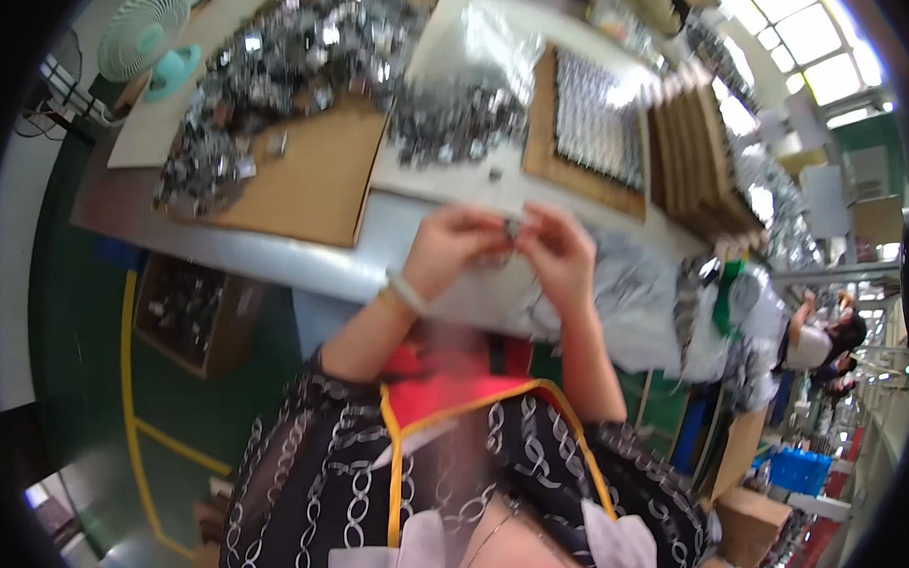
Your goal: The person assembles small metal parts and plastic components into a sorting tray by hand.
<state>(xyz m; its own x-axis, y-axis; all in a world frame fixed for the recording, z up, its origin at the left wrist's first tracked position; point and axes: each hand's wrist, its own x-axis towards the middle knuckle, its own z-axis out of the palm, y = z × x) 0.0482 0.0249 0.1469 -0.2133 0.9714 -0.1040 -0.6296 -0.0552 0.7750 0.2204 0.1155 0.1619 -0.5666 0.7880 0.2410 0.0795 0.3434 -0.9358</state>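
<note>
Above the near edge of the table, my left hand (455,248) and my right hand (559,250) meet with fingers pinched. Between their fingertips is a small dark metal piece (513,228); its exact kind is too small and blurred to make out. Just beyond the hands, a heap of small shiny metal parts (457,126) lies beside a clear plastic bag (486,48). A single small dark part (496,173) rests apart from that heap. Farther left, a large pile of shiny metal parts (302,64) covers much of a cardboard sheet (321,178).
Right of the heap lies a board with rows of metal parts (597,119), then a stack of cardboard layers (700,155). Crumpled clear plastic (625,298) hangs at the near right edge. A fan (146,39) stands far left; a carton of parts (185,311) is below. Another person (812,342) is at right.
</note>
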